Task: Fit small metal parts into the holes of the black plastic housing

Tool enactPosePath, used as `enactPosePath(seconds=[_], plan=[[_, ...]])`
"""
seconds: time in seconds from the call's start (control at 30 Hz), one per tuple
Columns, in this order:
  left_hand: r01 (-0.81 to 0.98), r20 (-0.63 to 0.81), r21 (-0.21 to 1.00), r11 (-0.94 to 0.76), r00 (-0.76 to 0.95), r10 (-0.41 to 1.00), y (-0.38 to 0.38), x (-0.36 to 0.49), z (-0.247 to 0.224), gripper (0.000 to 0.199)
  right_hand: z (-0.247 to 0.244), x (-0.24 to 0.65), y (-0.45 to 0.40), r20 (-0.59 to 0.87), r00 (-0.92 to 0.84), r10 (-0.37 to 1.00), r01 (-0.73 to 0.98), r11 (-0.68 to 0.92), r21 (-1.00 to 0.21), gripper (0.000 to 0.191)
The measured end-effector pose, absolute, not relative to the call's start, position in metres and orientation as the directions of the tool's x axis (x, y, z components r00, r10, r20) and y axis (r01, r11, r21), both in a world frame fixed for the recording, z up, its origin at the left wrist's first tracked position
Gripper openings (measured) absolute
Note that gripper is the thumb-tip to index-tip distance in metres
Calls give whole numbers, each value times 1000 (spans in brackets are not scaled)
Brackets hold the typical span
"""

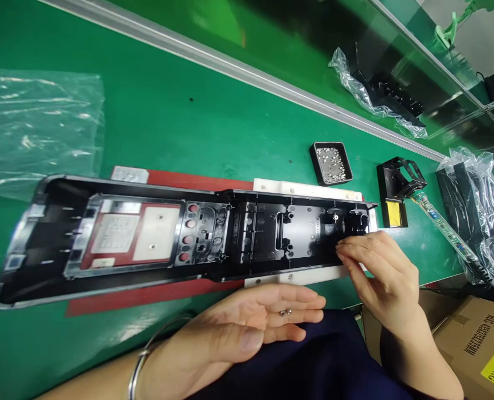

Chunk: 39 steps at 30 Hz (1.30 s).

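A long black plastic housing [267, 233] lies open side up on a red and white fixture [313, 190]. Over its right end, the thumb and forefinger of my right hand [382, 272] are pinched together inside the lower wall. Whatever lies between those fingertips is too small or hidden to make out. My left hand [247, 319] is turned palm up in front of the housing, its fingers stretched out. A couple of small metal screws [285, 312] rest loose on those fingers.
Behind the housing stands a small black tray [331, 163] of screws. To the right are a black holder [399, 191], a circuit board strip [442, 225] and bagged black parts [474, 216]. A plastic bag [42, 130] lies left; a cardboard box [475, 339] sits lower right.
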<state>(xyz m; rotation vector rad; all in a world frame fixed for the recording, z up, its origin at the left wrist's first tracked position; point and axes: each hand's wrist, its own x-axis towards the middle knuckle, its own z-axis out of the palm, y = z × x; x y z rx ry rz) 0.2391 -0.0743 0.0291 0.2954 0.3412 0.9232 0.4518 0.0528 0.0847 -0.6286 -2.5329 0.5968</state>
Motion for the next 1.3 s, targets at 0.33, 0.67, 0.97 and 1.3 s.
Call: enactPosePath(seconds=[0.33,0.67,0.97,1.3], plan=[[-709,-139,418,568,568,811,-75,236,31,53,91,446,66,236,-821,520,343,779,-524,21],[-713,-143,436,549,547,825,-75,237,30,48,95,449,81,155,-848,507,310,711,-631,25],[-695,-168,446,564,554,815,-76,236,30,48,94,454,75,222,-816,533,297,718,-630,23],[-677,-187,434,594,578,794,-77,236,29,53,72,466,41,403,-786,469,365,878,-309,19]])
